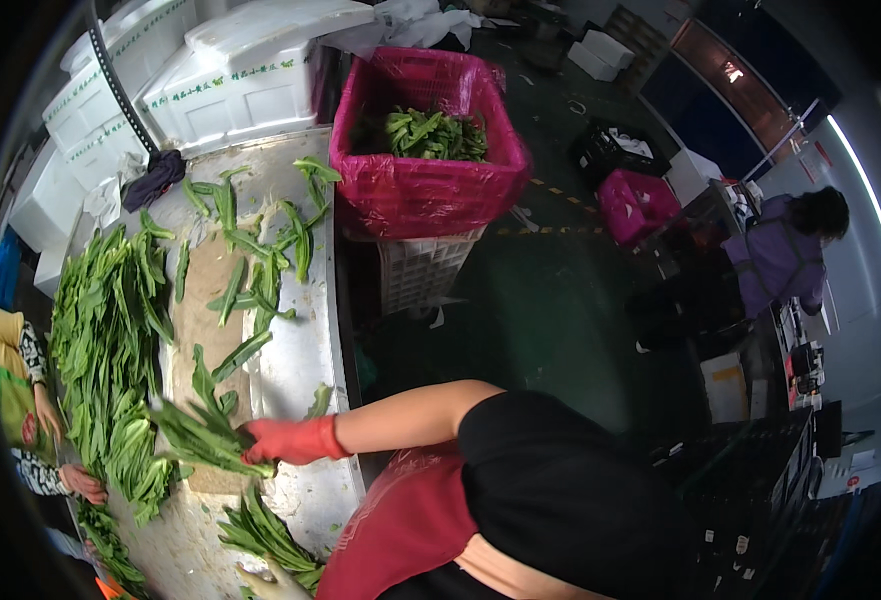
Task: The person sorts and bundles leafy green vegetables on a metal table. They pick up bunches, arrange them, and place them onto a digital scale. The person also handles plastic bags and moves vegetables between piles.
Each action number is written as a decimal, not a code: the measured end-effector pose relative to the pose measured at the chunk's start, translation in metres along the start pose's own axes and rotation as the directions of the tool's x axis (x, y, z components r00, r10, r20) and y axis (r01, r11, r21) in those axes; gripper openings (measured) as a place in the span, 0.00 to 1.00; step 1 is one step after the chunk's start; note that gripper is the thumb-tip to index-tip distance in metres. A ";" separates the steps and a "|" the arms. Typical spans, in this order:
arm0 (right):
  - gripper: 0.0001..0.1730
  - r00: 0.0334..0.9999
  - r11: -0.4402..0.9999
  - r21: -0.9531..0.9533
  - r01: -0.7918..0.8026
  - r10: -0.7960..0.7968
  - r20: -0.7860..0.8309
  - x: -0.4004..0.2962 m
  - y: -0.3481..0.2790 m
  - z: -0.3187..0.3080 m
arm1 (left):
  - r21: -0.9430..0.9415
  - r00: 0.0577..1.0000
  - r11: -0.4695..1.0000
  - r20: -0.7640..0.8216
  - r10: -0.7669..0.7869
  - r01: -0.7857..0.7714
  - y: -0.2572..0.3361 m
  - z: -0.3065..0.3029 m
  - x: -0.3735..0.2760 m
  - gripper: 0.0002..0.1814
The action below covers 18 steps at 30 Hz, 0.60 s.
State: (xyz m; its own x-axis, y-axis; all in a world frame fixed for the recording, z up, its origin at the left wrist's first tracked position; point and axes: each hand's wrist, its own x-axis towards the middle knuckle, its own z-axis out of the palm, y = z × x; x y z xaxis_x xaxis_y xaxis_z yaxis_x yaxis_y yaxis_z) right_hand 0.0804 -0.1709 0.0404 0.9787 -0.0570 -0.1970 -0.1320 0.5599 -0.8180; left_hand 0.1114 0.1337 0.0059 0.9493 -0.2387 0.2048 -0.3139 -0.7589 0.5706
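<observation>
My right hand point(294, 441), in a red rubber glove, grips a bunch of long-leaved greens point(204, 437) over the metal table point(301, 375). My left hand point(275, 581), in a pale glove, is cut off by the bottom edge. It is against or right beside another bunch of greens point(271, 529); whether its fingers close on the stems is hidden. A large heap of the same greens point(106, 337) lies along the table's far side. Loose leaves point(264, 281) are scattered over a brown board point(204, 289) on the table.
Beyond the table's end, a plastic-lined pink crate point(429, 191) holding cut greens rests on a white crate point(425, 274). White foam boxes point(238, 90) are stacked at the table's end. Across the table a co-worker's hand point(84, 482) touches greens. Another person point(774, 251) stands at a bench.
</observation>
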 end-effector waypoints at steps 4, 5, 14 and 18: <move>0.16 0.999 0.990 0.144 0.007 -0.014 0.050 -0.043 -0.006 -0.021 | -0.521 0.978 0.851 0.202 0.052 0.062 0.074 -0.013 0.008 0.27; 0.16 0.999 0.982 0.188 -0.025 0.020 0.030 -0.054 -0.009 -0.026 | -0.534 0.925 0.794 0.370 -0.089 0.290 0.131 -0.014 0.007 0.24; 0.12 0.992 0.937 -0.347 -0.044 0.081 0.093 -0.072 -0.008 0.010 | -0.721 0.811 0.399 0.572 -0.119 0.567 0.188 0.017 0.007 0.16; 0.12 0.989 0.985 -0.113 -0.134 0.140 0.049 -0.069 0.001 0.011 | -0.782 0.799 0.212 0.516 -0.308 0.587 0.178 0.023 -0.012 0.13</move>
State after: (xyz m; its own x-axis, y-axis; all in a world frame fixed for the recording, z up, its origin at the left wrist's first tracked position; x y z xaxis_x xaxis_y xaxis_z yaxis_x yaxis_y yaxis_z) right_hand 0.0145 -0.1573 0.0591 0.9572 0.0620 -0.2828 -0.2784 0.4656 -0.8401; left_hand 0.0445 -0.0124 0.0861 0.8651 -0.2696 -0.4229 0.4756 0.1729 0.8625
